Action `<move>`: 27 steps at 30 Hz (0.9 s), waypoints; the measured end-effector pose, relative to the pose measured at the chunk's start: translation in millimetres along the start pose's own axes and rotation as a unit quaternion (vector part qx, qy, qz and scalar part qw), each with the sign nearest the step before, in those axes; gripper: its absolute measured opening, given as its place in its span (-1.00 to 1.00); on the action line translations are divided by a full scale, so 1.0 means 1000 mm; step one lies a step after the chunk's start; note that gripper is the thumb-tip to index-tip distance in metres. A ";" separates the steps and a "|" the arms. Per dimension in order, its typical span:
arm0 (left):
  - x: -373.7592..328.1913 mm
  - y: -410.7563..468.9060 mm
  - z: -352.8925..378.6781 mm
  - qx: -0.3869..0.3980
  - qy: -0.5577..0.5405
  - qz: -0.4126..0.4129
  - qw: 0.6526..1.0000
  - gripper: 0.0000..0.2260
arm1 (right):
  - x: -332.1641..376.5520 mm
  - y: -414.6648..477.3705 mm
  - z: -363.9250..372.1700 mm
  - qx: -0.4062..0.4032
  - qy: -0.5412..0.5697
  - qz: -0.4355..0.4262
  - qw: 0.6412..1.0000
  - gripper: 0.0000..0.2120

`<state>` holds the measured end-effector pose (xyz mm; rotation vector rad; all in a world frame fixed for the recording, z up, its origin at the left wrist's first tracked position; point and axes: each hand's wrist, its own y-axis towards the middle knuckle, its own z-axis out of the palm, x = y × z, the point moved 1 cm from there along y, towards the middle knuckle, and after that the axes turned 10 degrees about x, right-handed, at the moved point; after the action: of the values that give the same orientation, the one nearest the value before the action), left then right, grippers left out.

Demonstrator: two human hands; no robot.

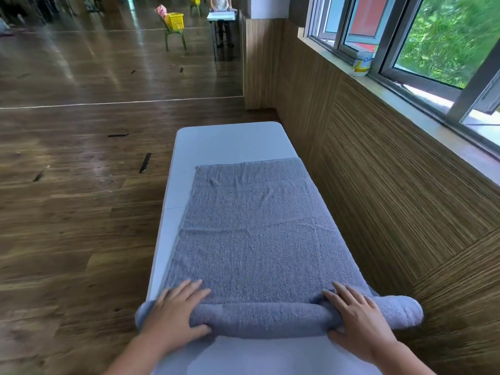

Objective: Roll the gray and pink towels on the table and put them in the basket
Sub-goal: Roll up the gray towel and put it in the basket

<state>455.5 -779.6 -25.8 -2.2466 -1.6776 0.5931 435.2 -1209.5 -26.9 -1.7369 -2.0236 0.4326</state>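
On the left is a dark wooden floor (pixel 67 185), and far back above it a yellow basket (pixel 175 20) sits on a green chair (pixel 173 36), with something pink at its edge that is too small to make out. The white worktop (pixel 230 142) runs away from the viewer, and the gray towel (pixel 254 234) lies spread flat along it, covering most of its width and leaving the far end bare. The towel's near end is wound into a thick roll lying crosswise, its ends sticking out past both sides of the worktop. The left hand (pixel 176 312) lies over the left part of the roll, fingers spread and fairly straight, reaching onto the flat cloth beyond, thumb against the roll's near side. The right hand (pixel 359 318) lies the same way on the right part, well apart from the left. To the right a wood-panelled wall (pixel 378 185) stands beside the worktop. A white and yellow tub (pixel 362 63) stands on the window sill (pixel 422 115) above it.
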 end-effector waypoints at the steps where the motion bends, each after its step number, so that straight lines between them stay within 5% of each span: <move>1: 0.008 0.000 0.000 0.028 0.000 -0.014 1.000 -0.17 | -0.001 0.000 0.003 0.021 -0.002 0.015 1.000 -0.18; 27: -0.031 -0.133 0.096 -0.014 -0.069 -0.143 0.987 -0.27 | -0.012 -0.045 0.044 0.042 -0.058 -0.149 0.986 -0.19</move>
<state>289.9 -773.3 -45.1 -1.9693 -2.0392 0.6687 375.9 -1226.4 -43.4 -1.3580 -2.2660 0.5223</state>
